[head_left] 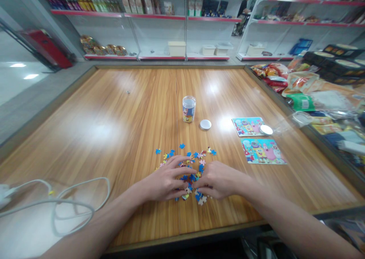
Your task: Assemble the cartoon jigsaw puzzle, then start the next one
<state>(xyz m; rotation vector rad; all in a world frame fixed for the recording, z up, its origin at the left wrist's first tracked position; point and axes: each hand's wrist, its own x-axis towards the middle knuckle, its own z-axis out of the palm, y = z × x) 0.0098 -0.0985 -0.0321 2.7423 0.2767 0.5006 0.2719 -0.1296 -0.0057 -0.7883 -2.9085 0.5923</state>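
Small jigsaw puzzle pieces (201, 168), mostly blue with some pink and yellow, lie in a loose heap near the front of the table. My left hand (171, 177) rests over the left side of this heap, palm down with its fingers spread. From the right, my right hand (215, 181) reaches into the pieces with its fingers curled and fingertips together; what is between them is hidden. A few pale pieces (202, 201) show below that hand, face down. Behind the heap stands a clear cartoon-printed canister (188, 110), upright, with a round silver lid (205, 124) beside it.
Two cartoon picture cards (264, 151) lie to the right, a second round lid (266, 129) on the farther one's edge. A clear, tube-like container (291, 123) lies near the right rim. White cables (80, 183) loop at left. Packaged goods (319, 95) crowd the right side.
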